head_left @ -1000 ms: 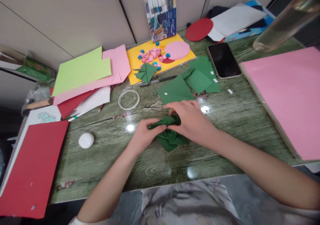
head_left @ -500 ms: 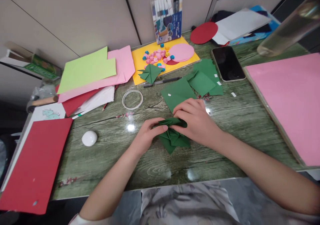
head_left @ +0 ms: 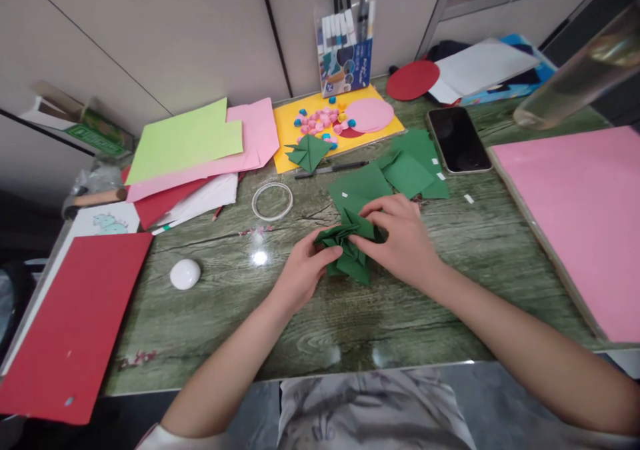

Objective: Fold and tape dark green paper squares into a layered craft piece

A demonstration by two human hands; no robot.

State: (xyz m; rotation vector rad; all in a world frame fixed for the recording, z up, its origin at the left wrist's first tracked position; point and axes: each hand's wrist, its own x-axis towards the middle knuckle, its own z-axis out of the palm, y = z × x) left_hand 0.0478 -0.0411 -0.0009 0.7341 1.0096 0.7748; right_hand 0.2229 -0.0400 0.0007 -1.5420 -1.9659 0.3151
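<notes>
A folded green paper piece with several pointed layers is between my two hands, above the near middle of the table. My left hand pinches its left side, thumb on the front. My right hand grips the right side with thumb and fingers; part of the paper is hidden behind them. Just beyond my hands lie flat green paper squares and more green sheets. Another folded green piece rests at the edge of the yellow sheet.
A roll of tape and a white egg-shaped object lie to the left, near a red sheet. A phone and a pink paper stack are on the right. A marker pack stands at the back.
The green paper piece has turned in my hands, and its pointed layers now stand up more. My hands have stayed close together on it. The camera view has shifted slightly.
</notes>
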